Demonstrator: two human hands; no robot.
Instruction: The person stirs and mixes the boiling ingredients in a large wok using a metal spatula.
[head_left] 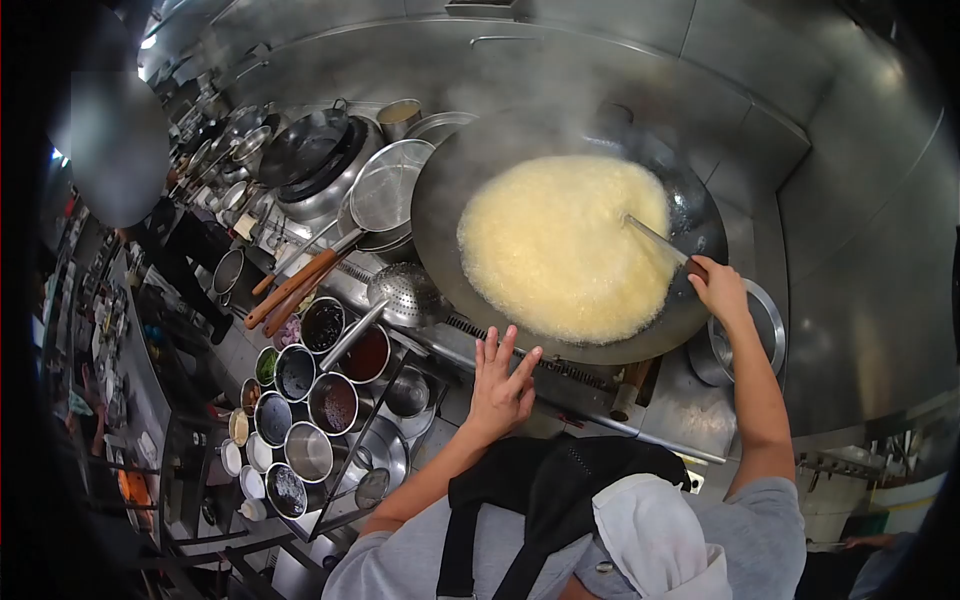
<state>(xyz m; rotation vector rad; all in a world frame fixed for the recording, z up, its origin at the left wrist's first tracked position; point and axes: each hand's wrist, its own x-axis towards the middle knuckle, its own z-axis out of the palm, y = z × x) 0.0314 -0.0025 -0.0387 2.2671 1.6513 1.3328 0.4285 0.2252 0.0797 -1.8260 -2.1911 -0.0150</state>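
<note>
A large dark wok [440, 215] holds pale yellow, foaming liquid [560, 245] with steam rising from it. My right hand [722, 290], above the wok's right rim, is closed around the handle of a long wok utensil [655, 237] with a metal shaft. The utensil's head is hidden in the foam, so its exact shape cannot be made out. Close to the front rim is my left hand [498, 390], raised with fingers apart and nothing in it; whether a fingertip touches the rim I cannot tell.
Left of the wok lie a perforated ladle [408, 292] and wire strainers [390, 185] with wooden handles. Several metal seasoning pots [308, 450] crowd a rack at the lower left. A metal basin [765, 325] stands right of the wok. Another person [180, 250] stands at far left.
</note>
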